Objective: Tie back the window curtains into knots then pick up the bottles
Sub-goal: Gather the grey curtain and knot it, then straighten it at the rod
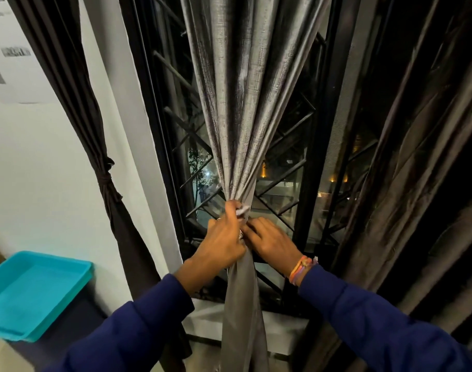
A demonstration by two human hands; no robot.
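Curtain-tying step in hand. Grey curtain (245, 108) hangs mid-window, bunched at waist. Left hand (224, 237) grips gathered fabric, pinching pale end; right hand (272, 240) curls round bunch beside it. Next: cinch knot tight. Bottles not visible.

Gathered curtain (245, 116) hangs mid-frame in front of window grille (181, 124). Left hand (221, 242) & right hand (272, 242) on it at centre. Tied curtain (100, 146) left; tray (33, 291) lower left; loose curtain (406, 183) right.
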